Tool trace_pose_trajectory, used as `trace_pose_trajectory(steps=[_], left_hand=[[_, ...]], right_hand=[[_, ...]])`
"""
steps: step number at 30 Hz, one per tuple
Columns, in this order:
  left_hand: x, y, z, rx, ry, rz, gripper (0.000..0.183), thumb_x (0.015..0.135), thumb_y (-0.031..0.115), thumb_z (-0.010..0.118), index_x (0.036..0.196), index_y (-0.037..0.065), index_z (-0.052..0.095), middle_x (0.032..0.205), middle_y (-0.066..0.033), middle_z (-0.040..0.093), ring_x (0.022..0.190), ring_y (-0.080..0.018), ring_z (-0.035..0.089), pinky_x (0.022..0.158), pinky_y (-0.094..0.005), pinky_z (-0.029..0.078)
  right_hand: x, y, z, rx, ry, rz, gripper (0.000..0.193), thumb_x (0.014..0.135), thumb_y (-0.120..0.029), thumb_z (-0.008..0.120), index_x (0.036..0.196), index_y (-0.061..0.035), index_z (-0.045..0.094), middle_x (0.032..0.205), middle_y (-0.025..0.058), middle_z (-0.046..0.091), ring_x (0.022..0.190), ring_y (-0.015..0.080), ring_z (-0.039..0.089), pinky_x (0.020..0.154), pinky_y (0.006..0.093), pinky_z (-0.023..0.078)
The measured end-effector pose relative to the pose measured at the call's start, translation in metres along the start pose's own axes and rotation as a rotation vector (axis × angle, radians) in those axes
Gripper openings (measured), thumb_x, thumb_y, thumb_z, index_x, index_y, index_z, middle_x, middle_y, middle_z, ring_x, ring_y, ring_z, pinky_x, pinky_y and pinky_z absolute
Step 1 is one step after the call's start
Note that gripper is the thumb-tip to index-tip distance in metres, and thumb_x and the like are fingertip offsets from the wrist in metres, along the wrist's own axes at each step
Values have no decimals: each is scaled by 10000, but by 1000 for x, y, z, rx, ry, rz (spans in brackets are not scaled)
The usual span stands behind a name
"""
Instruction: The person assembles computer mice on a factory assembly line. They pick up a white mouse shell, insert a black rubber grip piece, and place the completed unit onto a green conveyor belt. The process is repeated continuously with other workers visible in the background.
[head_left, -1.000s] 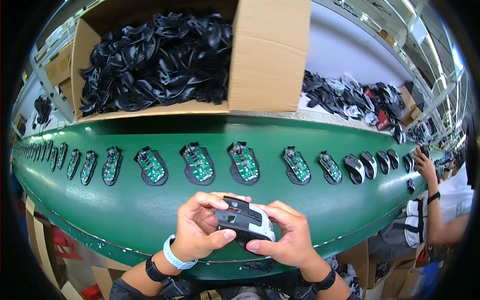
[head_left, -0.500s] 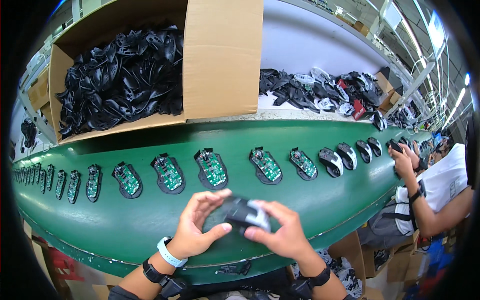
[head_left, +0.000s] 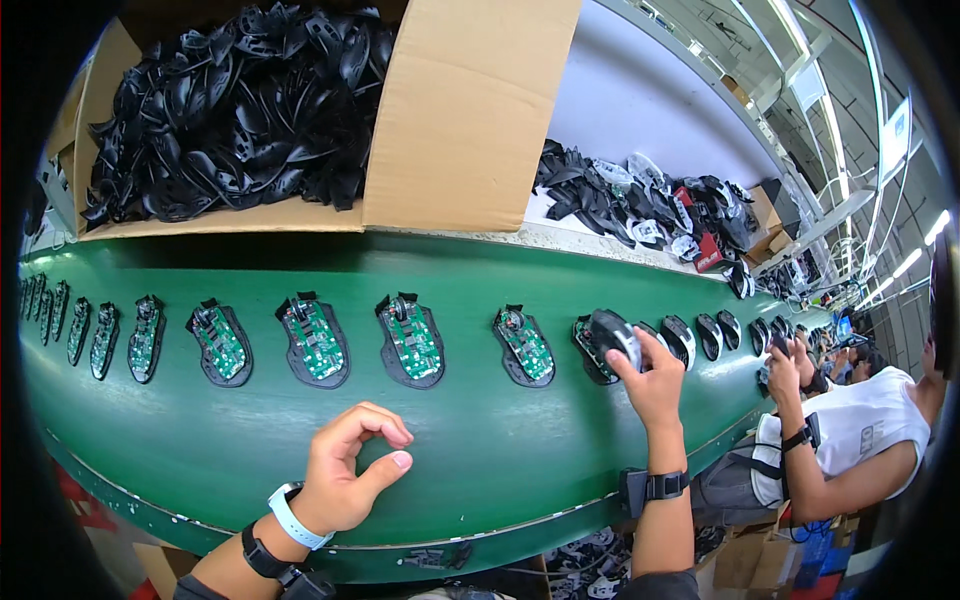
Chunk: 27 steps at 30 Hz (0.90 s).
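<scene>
A black and grey mouse cover point(head_left: 612, 337) is held in my right hand point(head_left: 655, 385), between thumb and fingers. It overlaps a mouse base with a green circuit board point(head_left: 592, 362) and hides much of it; whether the two touch I cannot tell. The cover's underside is out of sight. My left hand point(head_left: 352, 468) hovers over the near part of the green belt point(head_left: 450, 470), holding nothing, its fingers curved and the thumb apart. Beyond it stand further mouse bases with bare boards, such as one in the middle point(head_left: 412, 342) and one to its right point(head_left: 525, 347).
Finished-looking mice point(head_left: 679, 343) line the belt on the right. A cardboard box point(head_left: 460, 120) full of black shells stands at the back left. Loose shells point(head_left: 640, 200) are heaped on the back shelf. A co-worker point(head_left: 850, 430) stands at the right, hands raised over the belt.
My right hand has carried the mouse cover away from my left hand, rightward and farther out, over a board. My left hand has let go of it. The view has shifted slightly.
</scene>
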<state>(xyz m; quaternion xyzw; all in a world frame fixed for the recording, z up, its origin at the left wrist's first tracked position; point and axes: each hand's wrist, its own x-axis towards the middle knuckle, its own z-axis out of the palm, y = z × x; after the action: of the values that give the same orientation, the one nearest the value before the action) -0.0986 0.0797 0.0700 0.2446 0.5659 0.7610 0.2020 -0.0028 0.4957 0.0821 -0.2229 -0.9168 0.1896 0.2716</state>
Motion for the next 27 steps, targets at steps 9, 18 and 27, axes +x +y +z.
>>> trace_pose_trajectory(steps=[9, 18, 27], left_hand=[[2, 3, -6, -40, 37, -26, 163, 888, -23, 706, 1011, 8, 606, 1023, -111, 640, 972, -194, 630, 914, -346, 507], [0, 3, -5, -46, 71, -38, 140, 892, -31, 652, 1003, 15, 580, 977, -92, 598, 922, -179, 609, 860, -330, 511], [-2, 1, -7, 4, 88, -8, 128, 897, 2, 650, 993, 19, 568, 962, -91, 599, 875, -170, 611, 818, -321, 523]], right_hand=[[1, 4, 4, -43, -104, -101, 583, 754, -282, 894, 1220, 16, 709, 1062, 208, 730, 927, 317, 705, 867, 389, 550], [7, -5, -3, -38, -124, -146, 547, 718, -267, 868, 1178, -7, 728, 1058, 179, 727, 1018, 338, 663, 921, 419, 521], [4, -3, -2, 77, -170, -190, 511, 749, -200, 835, 1239, -102, 727, 1120, 140, 661, 1070, 318, 639, 961, 395, 510]])
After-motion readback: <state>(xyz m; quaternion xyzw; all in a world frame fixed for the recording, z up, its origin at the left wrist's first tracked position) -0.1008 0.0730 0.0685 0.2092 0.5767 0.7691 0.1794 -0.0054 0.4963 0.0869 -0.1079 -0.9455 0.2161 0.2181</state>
